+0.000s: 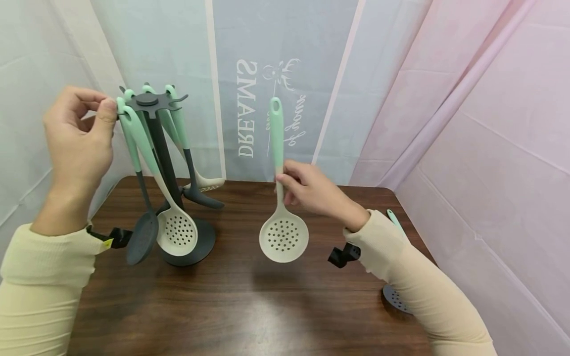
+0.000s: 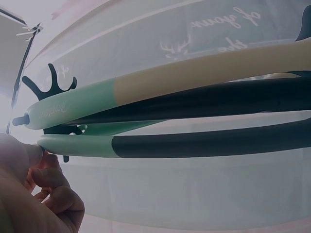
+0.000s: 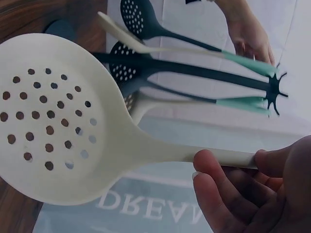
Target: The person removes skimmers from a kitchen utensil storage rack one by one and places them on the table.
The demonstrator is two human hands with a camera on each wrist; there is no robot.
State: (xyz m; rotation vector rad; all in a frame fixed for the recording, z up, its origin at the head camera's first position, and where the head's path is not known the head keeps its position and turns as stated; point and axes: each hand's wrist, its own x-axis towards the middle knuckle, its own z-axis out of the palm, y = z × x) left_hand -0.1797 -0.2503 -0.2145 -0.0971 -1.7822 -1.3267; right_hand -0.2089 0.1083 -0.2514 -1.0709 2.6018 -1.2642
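Rack (image 1: 147, 100): stands at nine o'clock on the desk (image 1: 231, 306), part filled.

Hung, by the look of it: dark tool (image 1: 142, 237) at the rack's seven o'clock; hung skimmer (image 1: 174, 211), cream and perforated, at six; dark turner (image 1: 205, 200) and cream turner (image 1: 215, 182) toward four. More mint handle loops crowd the hooks; a firm count cannot be given.

Off the rack, two: held skimmer (image 1: 281, 215), cream and perforated, raised over the desk at six o'clock, mint handle toward twelve; dark skimmer (image 1: 392, 295) on the desk at four o'clock, partly behind your sleeve.

Your left hand (image 1: 84, 138): thumb and finger pinch the top of the dark tool's handle, at its hook. Your right hand (image 1: 313, 190): grips the held skimmer low on its handle, well apart from the rack.

Progress, judged: midway, with most pieces on the rack; the two loose skimmers are the items outstanding.
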